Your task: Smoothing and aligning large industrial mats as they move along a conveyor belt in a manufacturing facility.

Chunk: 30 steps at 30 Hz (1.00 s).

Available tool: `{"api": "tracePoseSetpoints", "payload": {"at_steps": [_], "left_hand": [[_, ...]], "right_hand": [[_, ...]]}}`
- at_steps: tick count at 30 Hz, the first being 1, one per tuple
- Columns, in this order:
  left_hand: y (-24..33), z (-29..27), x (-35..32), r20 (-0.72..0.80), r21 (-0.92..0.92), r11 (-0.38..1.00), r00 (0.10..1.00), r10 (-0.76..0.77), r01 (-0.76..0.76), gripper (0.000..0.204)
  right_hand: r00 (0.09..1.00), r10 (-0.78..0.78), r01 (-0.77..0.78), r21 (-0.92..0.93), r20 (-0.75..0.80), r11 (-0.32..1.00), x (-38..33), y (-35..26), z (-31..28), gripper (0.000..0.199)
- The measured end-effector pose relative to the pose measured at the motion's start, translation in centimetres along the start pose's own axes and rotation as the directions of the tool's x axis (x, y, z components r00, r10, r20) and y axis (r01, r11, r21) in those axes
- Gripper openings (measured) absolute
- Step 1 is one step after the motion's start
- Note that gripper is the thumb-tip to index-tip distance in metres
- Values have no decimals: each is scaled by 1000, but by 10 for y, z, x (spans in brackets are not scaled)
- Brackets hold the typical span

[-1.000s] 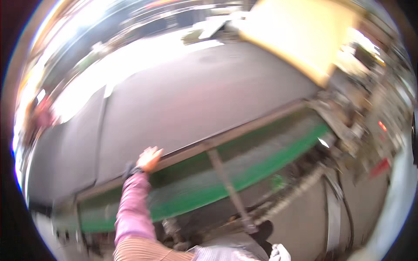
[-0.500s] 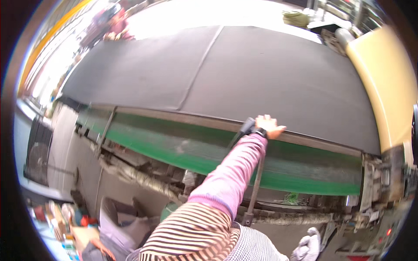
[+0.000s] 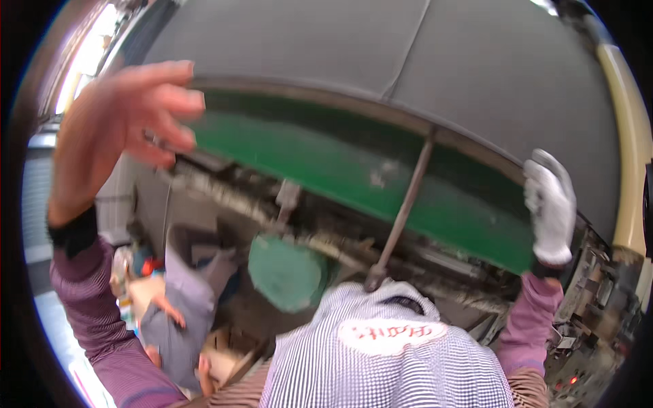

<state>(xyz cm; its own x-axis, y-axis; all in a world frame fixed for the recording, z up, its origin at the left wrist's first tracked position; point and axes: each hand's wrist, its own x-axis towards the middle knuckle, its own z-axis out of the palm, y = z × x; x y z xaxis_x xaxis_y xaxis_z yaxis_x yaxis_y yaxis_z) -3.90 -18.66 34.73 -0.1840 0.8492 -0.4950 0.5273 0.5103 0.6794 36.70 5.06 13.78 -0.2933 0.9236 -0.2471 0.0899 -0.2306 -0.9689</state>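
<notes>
Here — left hand (image 3: 115,126) bare, fingers spread; right hand (image 3: 552,207) gloved, near dark sheet (image 3: 507,75), grip unclear; red lettering (image 3: 391,332) on apron (image 3: 388,377)

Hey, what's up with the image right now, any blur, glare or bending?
Head view: motion blur smears the bare left hand; the gloved right hand looks somewhat clearer. Head view, upper left: the bright background is washed out to white. Head view, overall: fisheye distortion bows the green strip, and black darkens the rim.
</notes>
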Motion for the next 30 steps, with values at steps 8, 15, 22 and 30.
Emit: {"api": "tracePoseSetpoints", "payload": {"at_steps": [8, 15, 22, 30], "left_hand": [[-55, 121, 161, -332, 547, 827, 873, 358, -131, 28], [-210, 97, 318, -531, 577, 813, 790, 307, 72, 38], [-276, 65, 374, -558, 610, 777, 781, 281, 157, 46], [-187, 130, 365, -368, 468, 877, 877, 308, -112, 20]], "right_hand": [[931, -356, 342, -536, 83, 772, 130, 86, 24, 42], [988, -85, -49, -782, -129, 621, 161, 98, 32, 54], [989, -62, -84, -863, -133, 498, 149, 89, -12, 53], [983, -87, -117, -922, -160, 369, 149, 108, -117, 44]]}}
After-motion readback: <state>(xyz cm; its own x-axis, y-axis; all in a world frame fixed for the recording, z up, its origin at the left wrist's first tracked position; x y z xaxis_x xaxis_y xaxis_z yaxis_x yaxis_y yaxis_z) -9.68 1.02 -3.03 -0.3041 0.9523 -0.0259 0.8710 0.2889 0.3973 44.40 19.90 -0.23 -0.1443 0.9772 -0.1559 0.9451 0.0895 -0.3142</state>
